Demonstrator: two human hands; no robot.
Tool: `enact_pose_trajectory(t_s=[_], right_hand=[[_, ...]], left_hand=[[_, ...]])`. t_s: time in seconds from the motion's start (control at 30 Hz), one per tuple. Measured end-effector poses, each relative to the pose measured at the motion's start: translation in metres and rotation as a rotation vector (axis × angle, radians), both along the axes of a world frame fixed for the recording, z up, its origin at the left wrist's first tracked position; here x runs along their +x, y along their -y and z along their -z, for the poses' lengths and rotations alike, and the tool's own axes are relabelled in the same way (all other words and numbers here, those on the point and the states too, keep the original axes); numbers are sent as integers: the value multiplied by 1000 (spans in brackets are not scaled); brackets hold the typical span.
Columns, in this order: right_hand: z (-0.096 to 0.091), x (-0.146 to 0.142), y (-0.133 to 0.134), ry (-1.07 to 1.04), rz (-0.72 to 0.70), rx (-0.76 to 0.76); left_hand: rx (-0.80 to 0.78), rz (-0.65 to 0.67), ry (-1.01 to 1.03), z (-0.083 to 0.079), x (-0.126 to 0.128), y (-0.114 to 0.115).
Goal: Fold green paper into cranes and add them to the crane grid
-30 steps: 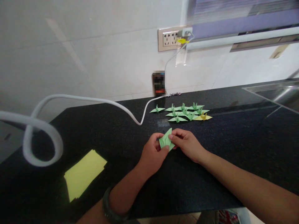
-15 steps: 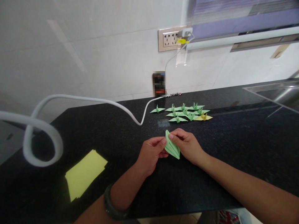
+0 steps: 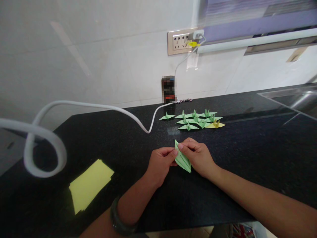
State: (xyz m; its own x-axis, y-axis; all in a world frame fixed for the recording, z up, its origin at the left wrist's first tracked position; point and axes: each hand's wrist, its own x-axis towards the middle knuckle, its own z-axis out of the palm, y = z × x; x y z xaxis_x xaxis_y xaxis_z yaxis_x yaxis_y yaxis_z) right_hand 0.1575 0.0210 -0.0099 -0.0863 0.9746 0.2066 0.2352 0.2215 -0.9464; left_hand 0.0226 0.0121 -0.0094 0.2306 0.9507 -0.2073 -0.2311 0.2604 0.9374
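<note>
Between my two hands is a folded piece of green origami paper (image 3: 183, 160), a narrow diamond shape with a crease down its middle. My left hand (image 3: 162, 162) pinches its left edge, thumb on top. From the right, my right hand (image 3: 198, 152) grips the upper part between thumb and fingers. Its lower tip points down and to the right, free of both hands. Just beyond my hands stand several green paper cranes (image 3: 188, 127) in loose rows, with one yellow paper crane (image 3: 216, 124) at their right end.
A stack of yellow paper sheets (image 3: 90, 186) lies left on the black counter (image 3: 119, 138). A thick white cable (image 3: 123, 111) loops across the left side. A phone-like object with a blurred screen (image 3: 168, 89) leans on the wall below a socket (image 3: 182, 41). A sink (image 3: 297, 99) is at the right.
The green paper has come down slightly and its upper end now looks flatter and more pointed. Both hands stay pinched on it and have shifted a little.
</note>
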Motion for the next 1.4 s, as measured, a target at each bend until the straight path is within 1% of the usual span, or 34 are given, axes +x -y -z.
enact_pose_trajectory(t_s=[0.23, 0.53, 0.73, 1.0, 1.13, 1.4], right_hand=[[0, 1, 0, 30, -24, 12], [1, 3, -2, 51, -46, 16], [0, 2, -1, 57, -25, 23], [1, 1, 0, 63, -23, 17], [2, 1, -1, 62, -22, 25], [2, 2, 0, 54, -37, 19]], left_hand=[[18, 4, -44, 0, -1, 0], [41, 89, -121, 0, -7, -2], [11, 120, -98, -3, -5, -1], [40, 87, -161, -5, -3, -1], [54, 95, -162, -5, -3, 0], [31, 105, -133, -6, -3, -1]])
